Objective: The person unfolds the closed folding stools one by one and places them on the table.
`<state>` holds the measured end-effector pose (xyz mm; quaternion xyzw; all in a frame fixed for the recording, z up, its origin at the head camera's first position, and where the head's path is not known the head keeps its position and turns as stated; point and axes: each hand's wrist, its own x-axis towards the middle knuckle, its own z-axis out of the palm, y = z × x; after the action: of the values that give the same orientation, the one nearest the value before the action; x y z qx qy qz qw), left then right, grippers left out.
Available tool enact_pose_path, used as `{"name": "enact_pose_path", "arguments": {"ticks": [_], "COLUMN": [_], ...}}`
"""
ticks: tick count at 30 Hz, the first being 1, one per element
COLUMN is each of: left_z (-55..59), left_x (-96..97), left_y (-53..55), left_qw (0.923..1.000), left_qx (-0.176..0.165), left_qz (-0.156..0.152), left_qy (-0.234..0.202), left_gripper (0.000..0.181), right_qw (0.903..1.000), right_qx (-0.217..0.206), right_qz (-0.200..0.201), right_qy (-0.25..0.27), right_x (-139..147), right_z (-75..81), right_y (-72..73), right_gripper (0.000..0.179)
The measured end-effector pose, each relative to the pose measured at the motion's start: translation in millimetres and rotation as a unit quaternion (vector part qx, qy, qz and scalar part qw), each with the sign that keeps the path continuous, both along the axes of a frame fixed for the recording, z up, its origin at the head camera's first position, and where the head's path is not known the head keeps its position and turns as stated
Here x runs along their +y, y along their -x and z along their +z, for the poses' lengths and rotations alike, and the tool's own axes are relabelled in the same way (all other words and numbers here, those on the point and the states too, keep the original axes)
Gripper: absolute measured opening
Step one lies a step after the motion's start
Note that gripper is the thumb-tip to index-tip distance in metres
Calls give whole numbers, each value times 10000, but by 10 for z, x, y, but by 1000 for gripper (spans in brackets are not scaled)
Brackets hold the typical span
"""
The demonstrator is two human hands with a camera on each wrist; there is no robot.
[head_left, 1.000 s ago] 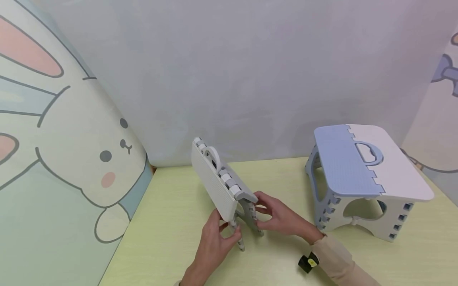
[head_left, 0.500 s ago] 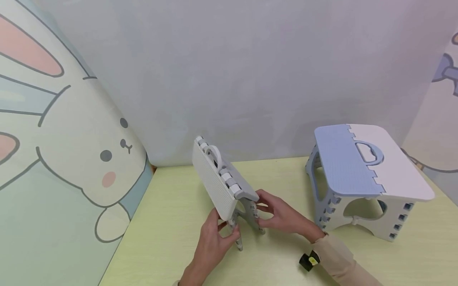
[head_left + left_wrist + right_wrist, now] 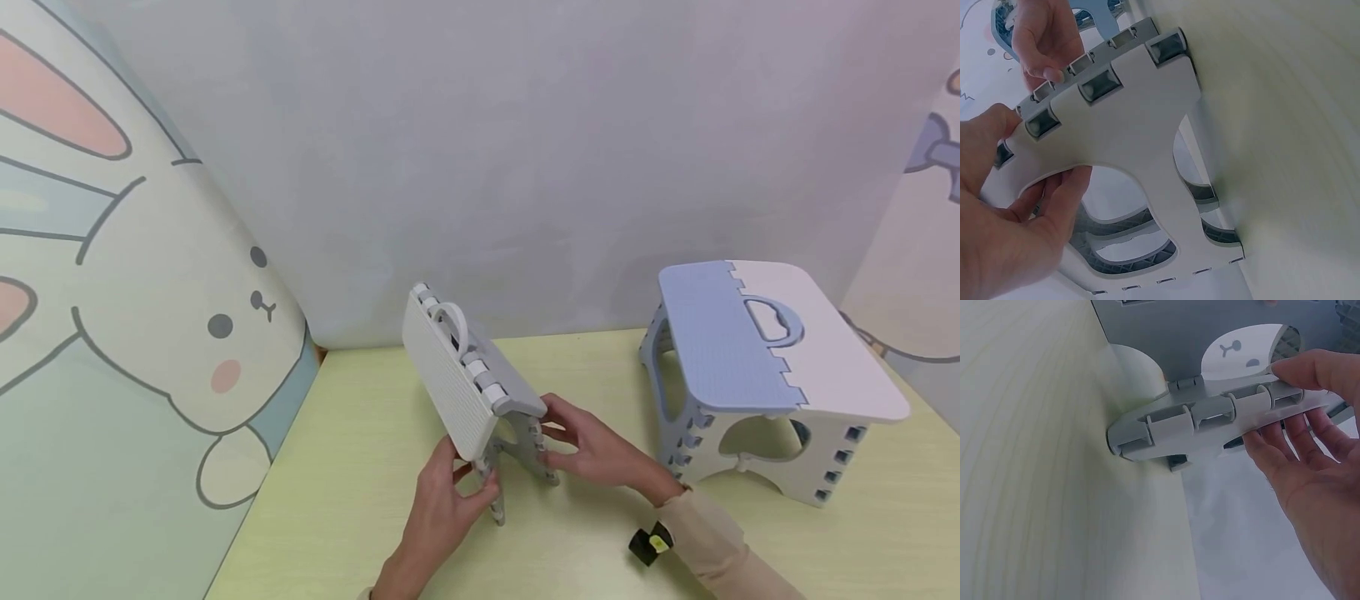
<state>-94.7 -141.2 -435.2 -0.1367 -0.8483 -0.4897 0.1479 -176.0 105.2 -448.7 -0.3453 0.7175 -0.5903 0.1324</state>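
A white and grey folding stool [image 3: 450,379] stands partly unfolded on the table, its two top halves sloping down like a tent from the hinge, where a loop handle [image 3: 454,329] sticks up. My left hand [image 3: 444,508] grips the near left leg panel. In the left wrist view the thumb lies on the hinged edge of that leg panel [image 3: 1129,119] and the fingers curl through its cut-out. My right hand [image 3: 592,442] holds the right leg panel; the right wrist view shows the thumb on one side of the hinged edge [image 3: 1172,425] and the fingers beneath it.
A blue and white folding stool [image 3: 742,350] stands fully unfolded on the right of the pale yellow-green table [image 3: 360,433]. Behind the table rises a grey wall [image 3: 480,167], with a cartoon rabbit panel [image 3: 172,333] at the left. A small black device [image 3: 651,543] sits at my right wrist.
The stool has opened a little wider, its leg panels farther apart. My right hand has shifted slightly right and up with its panel, and the left slightly left.
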Motion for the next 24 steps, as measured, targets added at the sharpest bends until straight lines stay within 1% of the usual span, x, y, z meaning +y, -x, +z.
{"name": "enact_pose_path", "arguments": {"ticks": [12, 19, 24], "left_z": [-7, -1, 6], "left_x": [-20, -34, -47], "left_y": [15, 15, 8], "left_qw": [9999, 9999, 9999], "left_qx": [79, 27, 44], "left_qz": [-40, -72, -99], "left_qy": [-52, -76, -53], "left_gripper": [51, 53, 53], "right_qw": [10000, 10000, 10000], "right_qx": [-29, 33, -21], "right_qz": [-13, -6, 3], "right_qy": [29, -26, -24], "right_x": [31, 61, 85], "right_z": [62, 42, 35], "right_y": [-17, 1, 15], "right_gripper": [59, 60, 61]}}
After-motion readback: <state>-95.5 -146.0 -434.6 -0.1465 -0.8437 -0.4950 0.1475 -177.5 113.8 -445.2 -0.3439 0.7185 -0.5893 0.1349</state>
